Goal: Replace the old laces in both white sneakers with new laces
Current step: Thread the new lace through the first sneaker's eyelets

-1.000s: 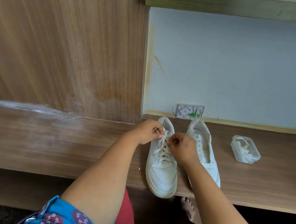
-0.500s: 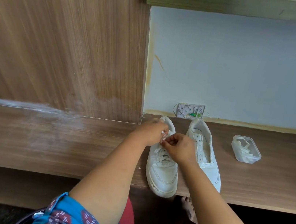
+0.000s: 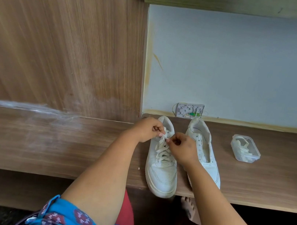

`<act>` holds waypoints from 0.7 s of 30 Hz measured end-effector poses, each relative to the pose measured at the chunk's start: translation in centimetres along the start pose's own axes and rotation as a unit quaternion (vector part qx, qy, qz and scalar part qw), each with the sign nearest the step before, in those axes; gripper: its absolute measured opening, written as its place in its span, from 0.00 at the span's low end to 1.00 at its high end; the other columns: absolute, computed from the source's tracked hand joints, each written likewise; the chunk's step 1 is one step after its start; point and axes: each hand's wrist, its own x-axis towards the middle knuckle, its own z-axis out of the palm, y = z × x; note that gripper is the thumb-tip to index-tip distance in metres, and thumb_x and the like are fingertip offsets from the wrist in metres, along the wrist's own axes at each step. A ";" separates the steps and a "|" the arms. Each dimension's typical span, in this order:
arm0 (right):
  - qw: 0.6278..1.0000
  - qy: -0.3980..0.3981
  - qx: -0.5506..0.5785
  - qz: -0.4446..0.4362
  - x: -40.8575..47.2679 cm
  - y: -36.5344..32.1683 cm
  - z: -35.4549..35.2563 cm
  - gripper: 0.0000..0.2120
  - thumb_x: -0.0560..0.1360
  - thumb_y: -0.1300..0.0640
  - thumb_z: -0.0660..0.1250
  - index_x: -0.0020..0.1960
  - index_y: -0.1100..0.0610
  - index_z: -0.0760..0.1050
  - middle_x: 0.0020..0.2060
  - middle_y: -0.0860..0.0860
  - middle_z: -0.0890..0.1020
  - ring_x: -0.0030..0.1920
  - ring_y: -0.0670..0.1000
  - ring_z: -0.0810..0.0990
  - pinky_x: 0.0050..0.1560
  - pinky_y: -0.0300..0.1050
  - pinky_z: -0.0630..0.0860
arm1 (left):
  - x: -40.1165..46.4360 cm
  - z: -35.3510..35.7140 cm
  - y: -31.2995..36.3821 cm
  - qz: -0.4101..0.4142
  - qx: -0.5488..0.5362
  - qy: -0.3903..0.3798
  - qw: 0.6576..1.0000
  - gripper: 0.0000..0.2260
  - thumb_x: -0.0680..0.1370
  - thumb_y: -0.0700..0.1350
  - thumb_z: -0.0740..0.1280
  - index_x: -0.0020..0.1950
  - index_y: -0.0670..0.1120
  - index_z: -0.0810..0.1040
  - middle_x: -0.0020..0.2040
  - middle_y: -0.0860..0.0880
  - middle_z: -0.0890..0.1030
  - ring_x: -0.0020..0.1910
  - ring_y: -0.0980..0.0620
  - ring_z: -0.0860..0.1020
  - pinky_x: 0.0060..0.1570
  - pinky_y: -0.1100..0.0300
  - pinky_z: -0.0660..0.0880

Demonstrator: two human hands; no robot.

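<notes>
Centre frame: left hand [image 3: 146,130] and right hand [image 3: 181,146] each pinch a lace [image 3: 163,138] end above the laced sneaker [image 3: 163,164]. Lace looks soft, limp, light; best held near its tips.

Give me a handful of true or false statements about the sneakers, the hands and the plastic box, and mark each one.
1. Both hands (left hand, right hand) pinch the lace of the left sneaker. True.
2. The right sneaker is fully laced. False: its eyelets are empty.
3. The clear plastic box holds laces. True.
4. The box sits between the sneakers. False: it sits to the right of both.
5. Both sneakers rest on the wooden ledge. True.
</notes>
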 end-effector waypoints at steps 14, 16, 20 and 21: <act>0.999 0.023 0.009 -0.037 -0.1 -0.6 -0.2 0.09 0.75 0.60 0.69 0.38 0.50 0.76 0.32 0.45 0.78 0.33 0.43 0.75 0.37 0.35 0.69 | -0.1 1.1 0.6 0.000 0.086 -0.032 0.996 0.06 0.81 0.42 0.60 0.51 0.49 0.76 0.52 0.51 0.72 0.53 0.49 0.72 0.55 0.55 0.71; 0.999 0.022 0.002 -0.038 -0.1 -0.8 -0.1 0.06 0.76 0.62 0.67 0.43 0.54 0.80 0.35 0.46 0.80 0.35 0.45 0.77 0.37 0.32 0.70 | -0.1 1.3 0.6 -0.016 0.079 -0.043 0.996 0.07 0.83 0.43 0.58 0.54 0.47 0.76 0.53 0.51 0.69 0.56 0.50 0.69 0.57 0.56 0.68; 0.998 0.020 -0.018 -0.057 0.0 -1.0 0.0 0.05 0.73 0.63 0.70 0.46 0.55 0.82 0.39 0.50 0.83 0.40 0.50 0.81 0.45 0.45 0.79 | -0.2 1.5 0.5 -0.039 0.051 -0.056 0.996 0.09 0.84 0.45 0.56 0.57 0.44 0.75 0.54 0.49 0.69 0.59 0.47 0.71 0.59 0.55 0.67; 0.997 0.026 -0.017 -0.064 0.1 -1.0 0.0 0.05 0.72 0.63 0.71 0.44 0.55 0.82 0.38 0.50 0.83 0.39 0.50 0.81 0.45 0.47 0.79 | -0.2 1.5 0.5 -0.044 0.048 -0.057 0.996 0.10 0.84 0.45 0.56 0.57 0.44 0.75 0.55 0.48 0.70 0.60 0.46 0.71 0.59 0.55 0.67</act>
